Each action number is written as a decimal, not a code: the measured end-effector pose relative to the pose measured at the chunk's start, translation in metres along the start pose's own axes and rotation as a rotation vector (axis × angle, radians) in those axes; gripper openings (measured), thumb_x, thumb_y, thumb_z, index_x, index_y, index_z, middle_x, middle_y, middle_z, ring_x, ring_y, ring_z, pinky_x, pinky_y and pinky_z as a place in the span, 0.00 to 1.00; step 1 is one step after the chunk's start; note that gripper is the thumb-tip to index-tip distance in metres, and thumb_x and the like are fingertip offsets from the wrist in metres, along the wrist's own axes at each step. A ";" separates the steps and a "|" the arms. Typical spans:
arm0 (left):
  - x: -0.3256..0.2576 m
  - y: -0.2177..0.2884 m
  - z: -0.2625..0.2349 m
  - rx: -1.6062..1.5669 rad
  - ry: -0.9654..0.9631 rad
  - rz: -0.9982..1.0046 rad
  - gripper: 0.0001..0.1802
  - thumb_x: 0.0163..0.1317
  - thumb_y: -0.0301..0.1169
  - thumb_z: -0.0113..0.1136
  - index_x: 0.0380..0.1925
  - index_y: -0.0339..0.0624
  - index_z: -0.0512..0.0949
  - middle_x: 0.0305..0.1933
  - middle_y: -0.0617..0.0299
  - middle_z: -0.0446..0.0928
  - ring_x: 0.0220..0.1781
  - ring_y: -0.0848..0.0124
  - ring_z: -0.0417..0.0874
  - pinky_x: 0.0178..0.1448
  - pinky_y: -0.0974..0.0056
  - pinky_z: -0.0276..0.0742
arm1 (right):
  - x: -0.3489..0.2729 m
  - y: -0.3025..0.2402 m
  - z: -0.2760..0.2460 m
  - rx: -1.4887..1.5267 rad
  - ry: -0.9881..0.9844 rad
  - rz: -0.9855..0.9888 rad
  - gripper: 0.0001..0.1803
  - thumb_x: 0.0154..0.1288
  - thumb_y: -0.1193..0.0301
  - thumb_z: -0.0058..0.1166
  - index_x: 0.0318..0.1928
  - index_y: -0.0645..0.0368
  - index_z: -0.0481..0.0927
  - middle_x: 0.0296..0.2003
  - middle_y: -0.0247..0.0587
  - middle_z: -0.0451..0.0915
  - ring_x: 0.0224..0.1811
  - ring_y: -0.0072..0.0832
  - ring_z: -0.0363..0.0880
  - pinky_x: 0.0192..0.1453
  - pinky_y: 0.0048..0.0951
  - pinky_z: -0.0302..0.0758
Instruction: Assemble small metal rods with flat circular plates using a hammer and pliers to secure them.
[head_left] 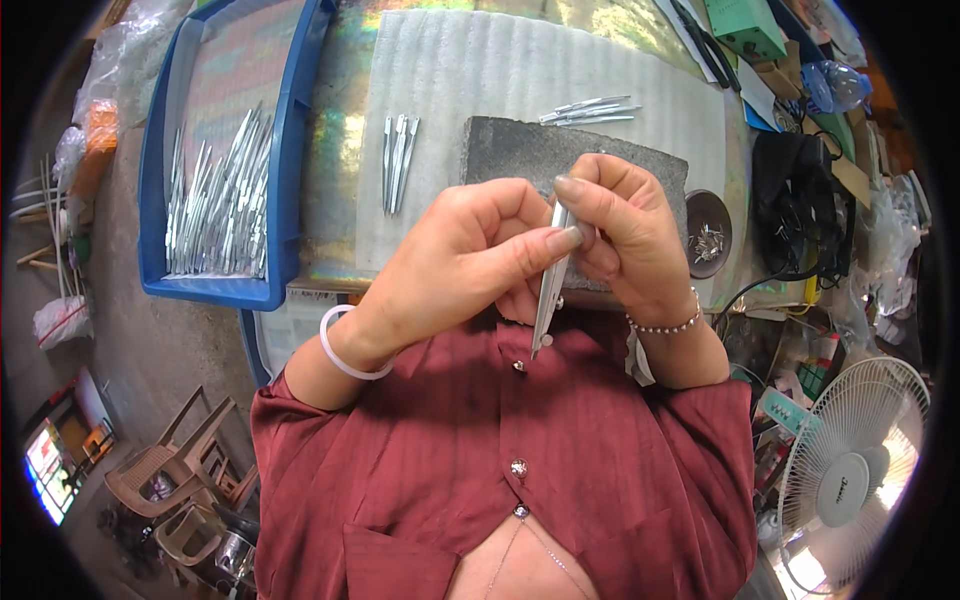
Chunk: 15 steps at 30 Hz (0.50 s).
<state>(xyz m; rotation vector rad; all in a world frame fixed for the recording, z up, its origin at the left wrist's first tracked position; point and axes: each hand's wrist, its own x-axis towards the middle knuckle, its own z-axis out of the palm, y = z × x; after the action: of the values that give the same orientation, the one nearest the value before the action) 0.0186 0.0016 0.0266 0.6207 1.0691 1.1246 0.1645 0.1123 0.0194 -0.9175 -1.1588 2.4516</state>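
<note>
A slim silver metal strip (548, 300), narrow and tapering to a point at its lower end, is pinched between both my hands in front of the maroon shirt. My left hand (480, 235) grips its middle between thumb and fingers. At the upper end, my right hand (625, 210) closes thumb and fingers around it. A small round rivet-like stud sticks out near the lower end. Just beyond my hands lies a dark grey slab (510, 145), partly covered by them. Beside my right hand, a dark round bowl (720, 262) holds small silver pins (708, 243).
Similar strips lie on the white foam sheet (450, 60): one small group (400, 165) at left, another (590, 110) behind the slab. A blue tray (290, 150) at far left holds many more (225, 205). Black cable, plastic bottle (836, 87) and fan (850, 480) stand right.
</note>
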 end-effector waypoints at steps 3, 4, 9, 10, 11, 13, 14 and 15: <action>0.001 0.005 0.003 -0.061 -0.012 -0.055 0.09 0.65 0.32 0.56 0.31 0.38 0.71 0.22 0.65 0.76 0.17 0.81 0.76 0.20 0.78 0.70 | -0.001 0.004 -0.002 0.094 0.005 0.032 0.11 0.64 0.70 0.56 0.25 0.59 0.73 0.17 0.31 0.72 0.10 0.11 0.61 0.12 0.14 0.55; 0.002 0.003 0.002 -0.082 -0.026 -0.039 0.10 0.65 0.33 0.57 0.30 0.39 0.71 0.22 0.65 0.76 0.17 0.81 0.76 0.19 0.78 0.70 | -0.001 0.006 -0.003 0.112 0.004 0.015 0.11 0.64 0.71 0.55 0.25 0.59 0.73 0.17 0.31 0.72 0.10 0.11 0.61 0.12 0.14 0.56; 0.005 -0.001 0.002 -0.010 -0.054 -0.020 0.10 0.65 0.33 0.57 0.30 0.38 0.71 0.22 0.66 0.76 0.18 0.81 0.77 0.19 0.79 0.71 | -0.007 0.012 -0.001 0.123 0.032 -0.032 0.10 0.65 0.71 0.55 0.26 0.59 0.73 0.17 0.31 0.71 0.10 0.11 0.61 0.12 0.14 0.56; 0.005 -0.001 0.004 0.007 -0.066 -0.011 0.10 0.65 0.33 0.57 0.30 0.38 0.71 0.22 0.66 0.75 0.18 0.81 0.77 0.20 0.79 0.71 | -0.010 0.012 -0.001 0.113 0.046 -0.068 0.10 0.65 0.71 0.54 0.26 0.59 0.73 0.17 0.31 0.71 0.10 0.11 0.61 0.12 0.14 0.56; 0.004 0.000 0.005 0.008 -0.066 -0.011 0.10 0.65 0.33 0.57 0.30 0.38 0.71 0.22 0.66 0.75 0.18 0.81 0.77 0.20 0.79 0.71 | -0.012 0.013 0.000 0.105 0.060 -0.104 0.10 0.65 0.72 0.54 0.26 0.59 0.73 0.17 0.31 0.71 0.10 0.11 0.61 0.12 0.14 0.56; 0.005 0.000 0.006 0.036 -0.085 -0.006 0.10 0.65 0.32 0.57 0.30 0.38 0.71 0.22 0.66 0.75 0.18 0.81 0.77 0.20 0.79 0.71 | -0.014 0.012 0.000 0.078 0.071 -0.128 0.09 0.65 0.72 0.54 0.27 0.59 0.73 0.17 0.31 0.72 0.10 0.11 0.61 0.12 0.14 0.56; 0.006 0.000 0.006 0.036 -0.085 -0.006 0.10 0.65 0.32 0.57 0.30 0.38 0.71 0.22 0.66 0.75 0.18 0.81 0.77 0.20 0.79 0.71 | -0.015 0.012 0.000 0.085 0.073 -0.141 0.09 0.65 0.72 0.54 0.27 0.59 0.73 0.17 0.31 0.71 0.10 0.11 0.61 0.12 0.14 0.56; 0.008 0.000 0.006 0.023 -0.093 -0.010 0.10 0.65 0.33 0.57 0.30 0.37 0.71 0.22 0.66 0.75 0.18 0.81 0.77 0.20 0.78 0.71 | -0.015 0.012 0.000 0.091 0.076 -0.155 0.09 0.65 0.72 0.53 0.27 0.59 0.73 0.17 0.31 0.71 0.11 0.11 0.61 0.12 0.14 0.56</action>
<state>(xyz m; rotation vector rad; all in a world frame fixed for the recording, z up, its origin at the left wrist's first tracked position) 0.0247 0.0094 0.0262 0.6784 1.0059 1.0658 0.1762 0.0972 0.0159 -0.8530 -1.0423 2.3052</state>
